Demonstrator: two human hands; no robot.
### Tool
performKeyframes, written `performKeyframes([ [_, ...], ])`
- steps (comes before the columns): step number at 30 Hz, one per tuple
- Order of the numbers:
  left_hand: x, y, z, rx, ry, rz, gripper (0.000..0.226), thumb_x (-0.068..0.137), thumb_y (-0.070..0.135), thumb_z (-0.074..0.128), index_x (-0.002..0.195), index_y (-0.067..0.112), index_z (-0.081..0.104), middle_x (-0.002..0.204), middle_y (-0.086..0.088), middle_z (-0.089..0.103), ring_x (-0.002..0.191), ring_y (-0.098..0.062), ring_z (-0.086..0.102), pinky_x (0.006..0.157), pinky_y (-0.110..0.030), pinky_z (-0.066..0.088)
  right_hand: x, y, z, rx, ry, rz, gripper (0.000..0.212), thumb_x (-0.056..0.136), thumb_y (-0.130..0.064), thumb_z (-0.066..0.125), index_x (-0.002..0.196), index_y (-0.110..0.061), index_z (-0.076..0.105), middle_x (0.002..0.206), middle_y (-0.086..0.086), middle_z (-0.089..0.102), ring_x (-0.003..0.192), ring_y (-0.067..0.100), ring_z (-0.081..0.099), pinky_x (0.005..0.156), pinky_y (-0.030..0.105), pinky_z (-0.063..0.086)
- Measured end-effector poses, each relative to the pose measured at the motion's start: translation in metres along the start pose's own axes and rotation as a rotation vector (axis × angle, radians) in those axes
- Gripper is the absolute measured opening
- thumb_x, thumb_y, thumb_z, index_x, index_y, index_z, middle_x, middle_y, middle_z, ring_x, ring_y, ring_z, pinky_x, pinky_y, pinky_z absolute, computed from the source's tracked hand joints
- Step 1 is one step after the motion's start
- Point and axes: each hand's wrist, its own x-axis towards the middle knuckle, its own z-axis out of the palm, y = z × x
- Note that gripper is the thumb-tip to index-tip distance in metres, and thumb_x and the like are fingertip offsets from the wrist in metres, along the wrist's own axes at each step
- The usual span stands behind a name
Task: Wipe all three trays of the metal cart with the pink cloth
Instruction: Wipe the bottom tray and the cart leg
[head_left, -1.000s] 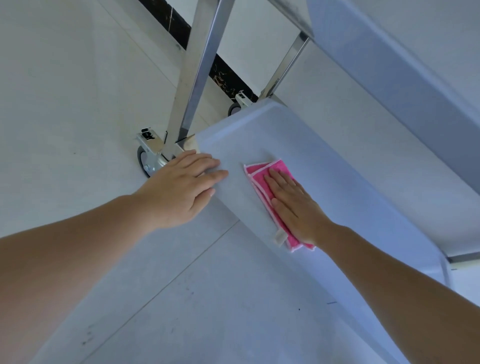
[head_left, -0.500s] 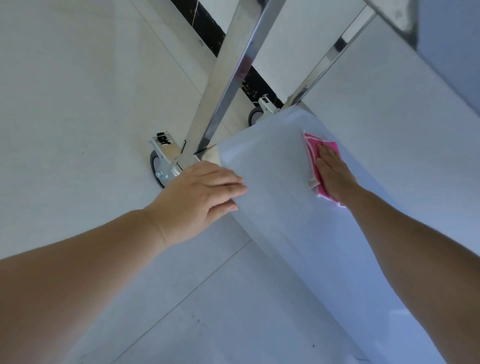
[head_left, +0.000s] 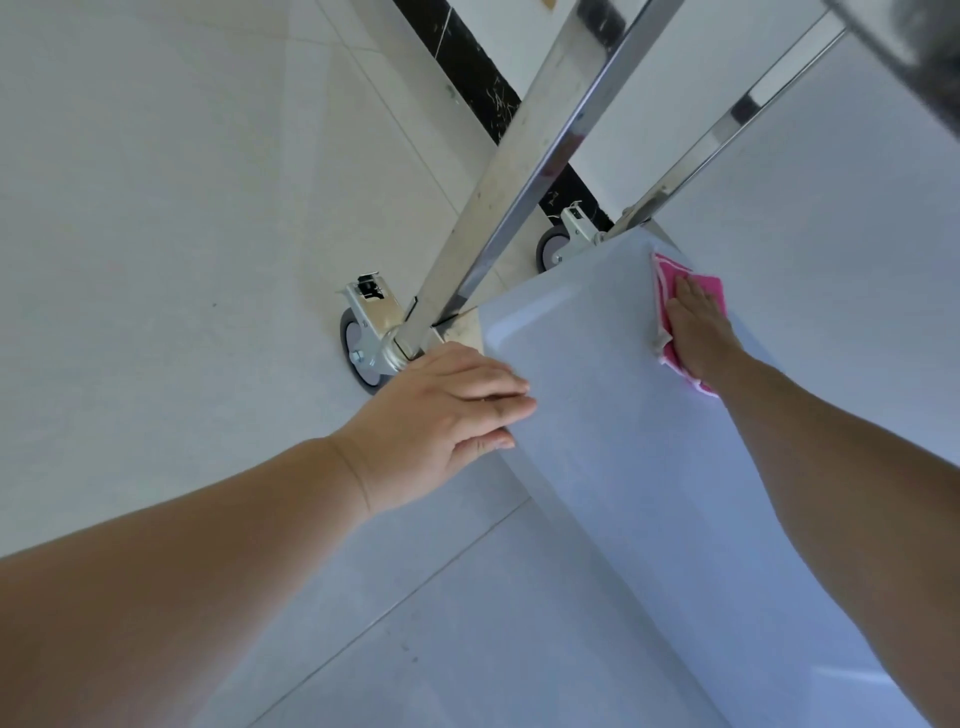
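The cart's lowest tray (head_left: 613, 426) is a pale grey-blue sheet running from the centre to the lower right. My right hand (head_left: 698, 332) lies flat with straight fingers on the folded pink cloth (head_left: 710, 285), pressing it onto the tray's far edge near the back corner. My left hand (head_left: 447, 415) rests on the tray's near left corner, fingers straight over the rim. A higher tray (head_left: 909, 41) shows only as a dark blurred edge at the top right.
Two shiny metal cart posts (head_left: 524, 171) rise from the tray's corners. A braked caster wheel (head_left: 363, 348) sits under the near corner and a second caster (head_left: 553, 249) under the far one. Pale floor tiles surround the cart; a black marble strip (head_left: 467, 57) runs behind.
My right hand has slid the pink cloth from the tray's near side across to its far edge by the back corner. My left hand has stayed on the near corner. The view has shifted left.
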Motion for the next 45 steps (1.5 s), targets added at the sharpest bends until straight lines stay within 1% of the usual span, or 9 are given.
performKeyframes([
  [5, 0.001, 0.002, -0.002, 0.007, 0.001, -0.009, 0.026, 0.086, 0.019, 0.065, 0.108, 0.006, 0.07, 0.111, -0.008, 0.068, 0.1, -0.028, 0.064, 0.09, -0.042, 0.047, -0.021, -0.039, -0.011, -0.043, 0.033, -0.157, 0.057, 0.095, -0.025, 0.043, 0.144, -0.003, 0.022, 0.155, 0.018, 0.009, 0.144, 0.029, -0.002, 0.117, 0.044, -0.001],
  [12, 0.006, 0.007, -0.015, -0.001, -0.035, -0.023, 0.028, 0.081, 0.02, 0.067, 0.106, 0.007, 0.071, 0.108, -0.008, 0.07, 0.097, -0.029, 0.065, 0.09, -0.045, 0.049, -0.102, -0.106, -0.027, -0.046, 0.076, -0.322, 0.068, 0.094, -0.033, 0.04, 0.144, -0.012, -0.002, 0.153, 0.009, -0.006, 0.136, 0.021, -0.017, 0.111, 0.04, -0.012],
  [17, 0.006, 0.016, -0.022, 0.03, -0.067, -0.052, 0.028, 0.081, 0.014, 0.071, 0.106, 0.004, 0.069, 0.111, -0.013, 0.068, 0.101, -0.033, 0.063, 0.091, -0.047, 0.049, -0.142, -0.125, -0.037, 0.257, 0.013, -0.287, 0.049, 0.096, -0.04, 0.005, 0.138, -0.029, -0.016, 0.146, -0.013, -0.02, 0.136, 0.004, -0.022, 0.114, 0.027, -0.013],
  [25, -0.003, 0.012, -0.026, 0.043, 0.031, -0.029, 0.02, 0.083, 0.01, 0.068, 0.103, 0.01, 0.072, 0.105, -0.007, 0.07, 0.097, -0.028, 0.066, 0.079, -0.041, 0.056, -0.126, -0.108, -0.033, 0.304, 0.027, -0.31, 0.048, 0.095, -0.045, 0.006, 0.138, -0.035, -0.015, 0.145, -0.019, -0.017, 0.135, -0.002, -0.02, 0.11, 0.021, -0.014],
  [28, -0.006, 0.005, -0.021, 0.029, 0.048, -0.007, 0.023, 0.082, 0.017, 0.069, 0.104, 0.009, 0.072, 0.106, -0.007, 0.07, 0.096, -0.027, 0.067, 0.08, -0.042, 0.056, -0.095, -0.083, -0.022, 0.081, 0.058, -0.298, 0.058, 0.096, -0.037, 0.023, 0.143, -0.021, -0.007, 0.152, -0.004, -0.012, 0.136, 0.01, -0.021, 0.11, 0.029, -0.016],
  [32, -0.006, -0.004, -0.015, 0.019, 0.08, -0.01, 0.027, 0.077, 0.024, 0.073, 0.101, 0.011, 0.073, 0.104, -0.006, 0.071, 0.093, -0.026, 0.067, 0.081, -0.039, 0.056, -0.044, -0.058, -0.011, -0.105, 0.069, -0.229, 0.066, 0.09, -0.032, 0.053, 0.143, -0.004, 0.026, 0.156, 0.016, 0.012, 0.144, 0.029, -0.003, 0.114, 0.04, -0.008],
  [38, -0.004, -0.005, -0.006, -0.044, 0.155, -0.02, 0.024, 0.075, 0.02, 0.078, 0.096, 0.009, 0.074, 0.099, -0.006, 0.072, 0.088, -0.027, 0.067, 0.08, -0.038, 0.055, 0.013, -0.043, -0.013, 0.09, 0.052, -0.08, 0.062, 0.091, -0.019, 0.05, 0.143, 0.002, 0.023, 0.152, 0.021, 0.022, 0.142, 0.034, 0.015, 0.117, 0.047, 0.011],
  [42, -0.006, -0.005, -0.003, -0.064, 0.182, -0.035, 0.025, 0.073, 0.017, 0.08, 0.095, 0.008, 0.074, 0.099, -0.007, 0.072, 0.09, -0.028, 0.068, 0.079, -0.042, 0.055, 0.033, -0.041, -0.02, 0.503, 0.011, 0.12, 0.051, 0.095, -0.029, 0.032, 0.145, -0.017, 0.027, 0.153, 0.007, 0.027, 0.14, 0.026, 0.025, 0.113, 0.049, 0.026],
  [45, -0.007, -0.004, -0.001, -0.068, 0.184, -0.053, 0.025, 0.073, 0.015, 0.08, 0.095, 0.007, 0.074, 0.1, -0.008, 0.072, 0.093, -0.027, 0.068, 0.081, -0.043, 0.054, 0.044, -0.044, -0.023, 0.58, -0.004, 0.179, 0.053, 0.092, -0.031, 0.028, 0.143, -0.022, 0.028, 0.151, 0.009, 0.031, 0.138, 0.029, 0.03, 0.111, 0.051, 0.029],
])
